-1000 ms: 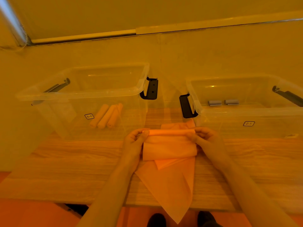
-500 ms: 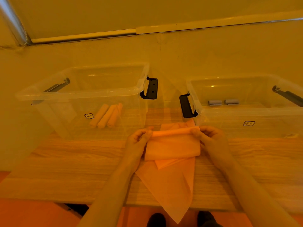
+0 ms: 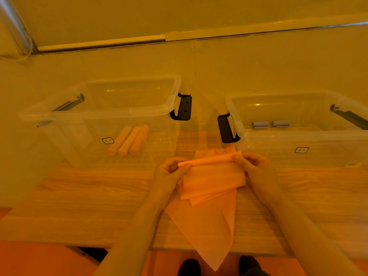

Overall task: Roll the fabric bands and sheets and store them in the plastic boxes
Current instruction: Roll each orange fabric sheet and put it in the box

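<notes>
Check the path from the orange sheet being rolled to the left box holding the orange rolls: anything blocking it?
Nothing visible does. Both hands, left hand and right hand, pinch the orange sheet just in front of the left box, which is open-topped; only its near wall must be lifted over.

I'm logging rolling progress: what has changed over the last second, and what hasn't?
The rolled edge of the orange sheet tilted, its right end rising toward the right box. The left hand and right hand still pinch its ends. The three orange rolls, the grey rolls and both boxes stayed put.
</notes>
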